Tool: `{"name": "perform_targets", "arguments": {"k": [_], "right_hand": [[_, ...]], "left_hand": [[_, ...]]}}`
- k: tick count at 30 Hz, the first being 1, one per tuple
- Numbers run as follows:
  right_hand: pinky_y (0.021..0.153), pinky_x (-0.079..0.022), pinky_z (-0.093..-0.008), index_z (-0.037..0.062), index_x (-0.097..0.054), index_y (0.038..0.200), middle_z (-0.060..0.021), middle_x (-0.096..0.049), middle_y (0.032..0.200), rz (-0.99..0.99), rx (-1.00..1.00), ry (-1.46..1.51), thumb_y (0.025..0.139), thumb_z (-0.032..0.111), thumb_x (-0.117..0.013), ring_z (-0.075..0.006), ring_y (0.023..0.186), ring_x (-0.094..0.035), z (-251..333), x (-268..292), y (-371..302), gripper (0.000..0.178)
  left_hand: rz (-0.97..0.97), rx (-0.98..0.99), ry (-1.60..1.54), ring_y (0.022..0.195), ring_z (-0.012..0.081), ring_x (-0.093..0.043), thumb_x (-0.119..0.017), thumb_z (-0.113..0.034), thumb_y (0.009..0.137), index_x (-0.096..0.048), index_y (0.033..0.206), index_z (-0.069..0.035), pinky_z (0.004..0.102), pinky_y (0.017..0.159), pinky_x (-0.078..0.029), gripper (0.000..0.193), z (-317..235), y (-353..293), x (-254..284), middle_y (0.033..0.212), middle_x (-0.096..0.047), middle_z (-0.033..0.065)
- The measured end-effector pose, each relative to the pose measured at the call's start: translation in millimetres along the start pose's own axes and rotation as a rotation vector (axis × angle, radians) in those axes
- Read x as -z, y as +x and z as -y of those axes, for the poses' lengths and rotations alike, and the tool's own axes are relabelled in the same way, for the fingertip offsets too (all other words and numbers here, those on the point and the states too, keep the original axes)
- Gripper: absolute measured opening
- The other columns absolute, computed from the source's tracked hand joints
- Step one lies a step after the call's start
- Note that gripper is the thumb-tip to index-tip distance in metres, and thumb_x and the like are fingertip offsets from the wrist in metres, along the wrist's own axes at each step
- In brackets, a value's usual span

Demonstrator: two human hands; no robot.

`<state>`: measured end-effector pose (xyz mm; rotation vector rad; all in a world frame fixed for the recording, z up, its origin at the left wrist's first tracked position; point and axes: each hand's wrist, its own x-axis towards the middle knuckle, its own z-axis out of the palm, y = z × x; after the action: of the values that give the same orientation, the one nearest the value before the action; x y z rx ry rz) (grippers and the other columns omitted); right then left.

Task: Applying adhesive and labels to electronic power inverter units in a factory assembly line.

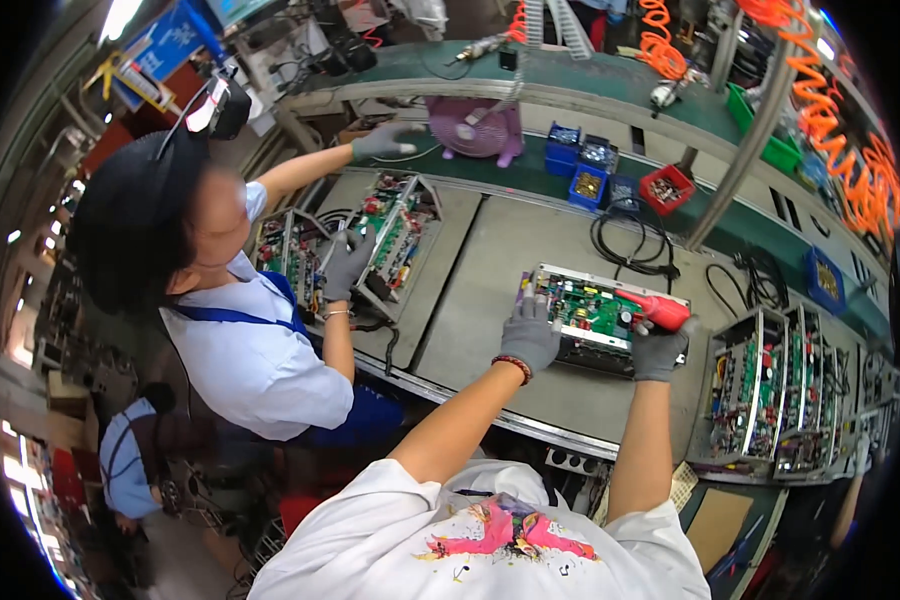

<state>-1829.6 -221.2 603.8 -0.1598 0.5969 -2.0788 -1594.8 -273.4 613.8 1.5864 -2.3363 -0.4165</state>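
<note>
In front of me an open metal chassis with a green circuit board lies on the workbench. My left hand, in a grey glove, rests on its near left corner with the fingers stretched forward. My right hand, also gloved, is closed around a red tapered tool at the chassis's right end. The tool's narrow end points left over the board; its exact kind is unclear. The fingertips of my right hand are partly hidden behind the tool.
On the left a co-worker in grey gloves touches another circuit chassis. Several chassis units stand at right. Black cables, blue parts bins, a red bin and a purple fan line the back. Orange coiled hoses hang above.
</note>
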Motion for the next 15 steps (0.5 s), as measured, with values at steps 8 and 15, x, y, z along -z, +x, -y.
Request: {"name": "perform_targets", "arguments": {"k": [8, 15], "right_hand": [[0.045, -0.043, -0.0265, 0.0125, -0.055, 0.106, -0.0059, -0.063, 0.091, -0.007, -0.010, 0.011, 0.082, 0.070, -0.053, -0.0169, 0.062, -0.055, 3.2, -11.1, -8.0, 0.063], [0.046, -0.043, -0.0264, 0.0125, -0.054, 0.108, -0.0066, -0.063, 0.093, -0.020, -0.015, -0.016, 0.082, 0.070, -0.052, -0.0168, 0.061, -0.055, 2.2, -12.8, -6.4, 0.064]], "left_hand": [[-0.030, -0.015, 0.033, 0.116, 0.0378, -0.047, -0.051, -0.035, 0.089, -0.041, 0.133, 0.002, 0.0497, 0.094, -0.041, 0.058, -0.7, -0.7, -2.0, 0.144, -0.032, 0.0243], [-0.116, -0.047, 0.056, 0.109, 0.0383, -0.050, -0.051, -0.034, 0.089, -0.043, 0.130, 0.002, 0.0501, 0.091, -0.042, 0.055, 1.9, -1.0, -7.1, 0.142, -0.034, 0.0255]]}}
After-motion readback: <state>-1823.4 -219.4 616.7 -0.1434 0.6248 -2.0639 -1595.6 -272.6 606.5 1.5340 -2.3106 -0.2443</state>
